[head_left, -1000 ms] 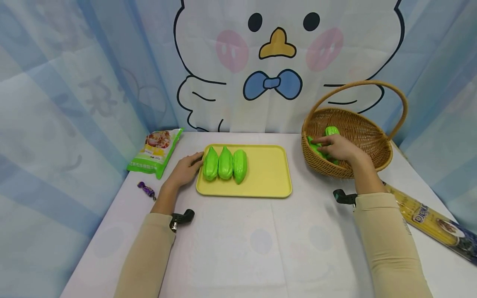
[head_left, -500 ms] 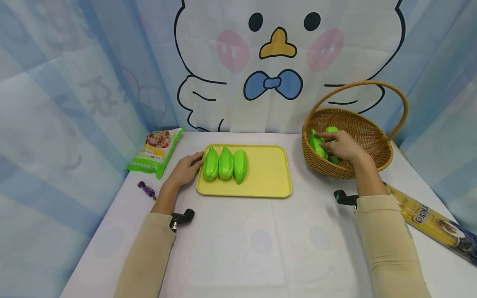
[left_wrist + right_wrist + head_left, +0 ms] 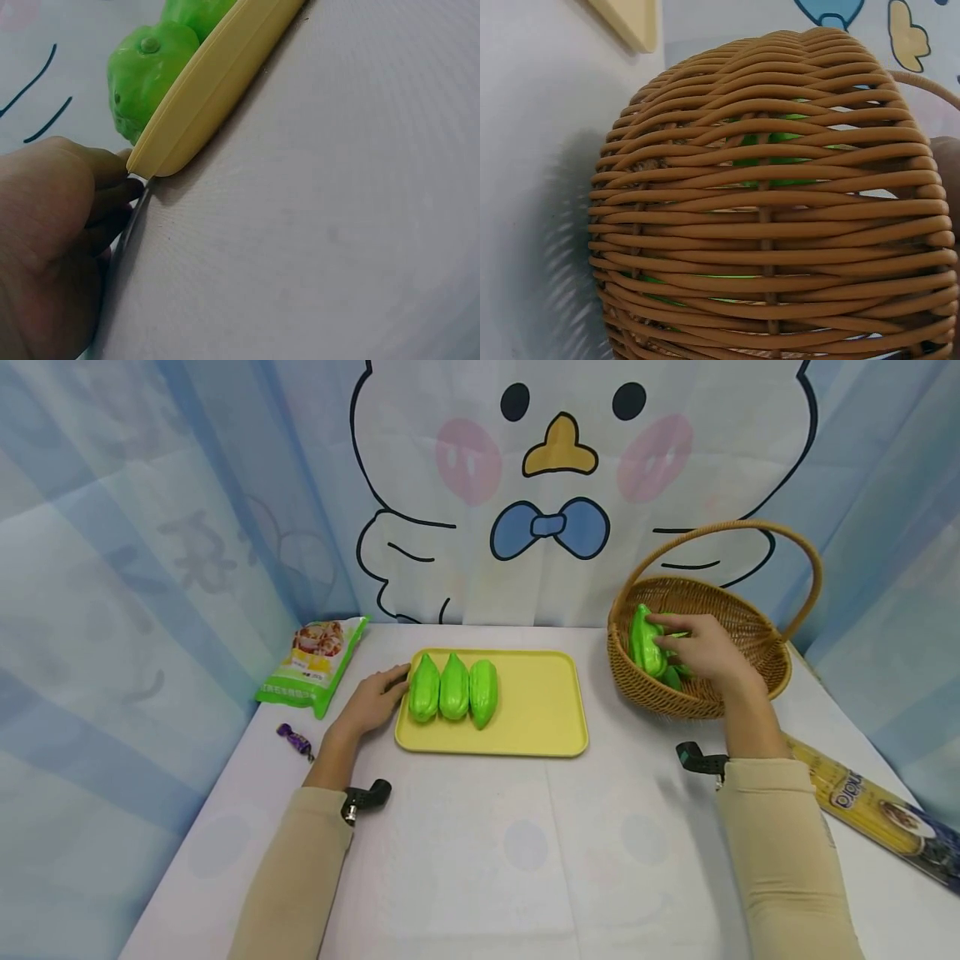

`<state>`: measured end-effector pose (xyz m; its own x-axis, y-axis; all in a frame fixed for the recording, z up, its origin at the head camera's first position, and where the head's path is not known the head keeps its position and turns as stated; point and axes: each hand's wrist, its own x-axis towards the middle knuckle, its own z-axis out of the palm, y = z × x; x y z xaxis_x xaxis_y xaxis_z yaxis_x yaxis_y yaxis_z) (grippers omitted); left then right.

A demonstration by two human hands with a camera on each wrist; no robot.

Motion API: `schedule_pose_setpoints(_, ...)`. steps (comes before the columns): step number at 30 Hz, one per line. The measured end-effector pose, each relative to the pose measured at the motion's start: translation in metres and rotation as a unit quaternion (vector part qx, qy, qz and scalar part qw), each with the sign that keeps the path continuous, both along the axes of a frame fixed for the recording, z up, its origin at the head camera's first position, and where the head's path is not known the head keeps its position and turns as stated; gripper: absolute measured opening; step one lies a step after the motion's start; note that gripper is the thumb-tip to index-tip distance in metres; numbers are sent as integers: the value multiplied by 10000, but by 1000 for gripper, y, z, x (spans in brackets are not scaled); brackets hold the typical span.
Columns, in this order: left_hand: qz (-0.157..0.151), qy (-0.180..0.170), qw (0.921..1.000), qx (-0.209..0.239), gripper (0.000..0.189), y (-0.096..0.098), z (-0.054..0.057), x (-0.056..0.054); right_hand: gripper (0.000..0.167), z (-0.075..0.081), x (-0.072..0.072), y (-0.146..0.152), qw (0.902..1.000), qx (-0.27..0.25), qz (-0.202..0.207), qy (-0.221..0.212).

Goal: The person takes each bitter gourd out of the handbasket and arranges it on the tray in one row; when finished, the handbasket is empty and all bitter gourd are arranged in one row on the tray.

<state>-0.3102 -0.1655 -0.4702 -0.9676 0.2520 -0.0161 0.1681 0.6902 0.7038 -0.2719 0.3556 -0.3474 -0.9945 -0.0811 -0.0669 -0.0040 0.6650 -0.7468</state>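
A green gourd (image 3: 643,642) lies gripped by the right fingers (image 3: 671,622).

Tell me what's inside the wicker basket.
Inside the basket, the right hand holds a green vegetable, with part of a second vegetable showing beside it. The hand covers much of that one; whether more lie beneath cannot be seen.

At the desk's (image 3: 480,843) far right corner, the person's right grip (image 3: 701,647) holds a green vegetable (image 3: 643,639) inside a wicker basket (image 3: 738,614). The left grip (image 3: 371,700) touches a yellow tray (image 3: 536,702) with three more vegetables (image 3: 453,687) near the far edge; a bag (image 3: 315,664) lies at the far left corner.
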Motion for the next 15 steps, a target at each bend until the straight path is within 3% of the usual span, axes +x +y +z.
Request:
schedule_pose_setpoints(6, -12, 0, 10000, 38, 52, 0, -1, 0, 52, 5, 10, 3, 9989, -357, -276, 160)
schedule_pose_setpoints(15, -18, -1, 10000, 36, 52, 0, 0, 0, 52, 13, 23, 1, 9903, -944, -595, 833)
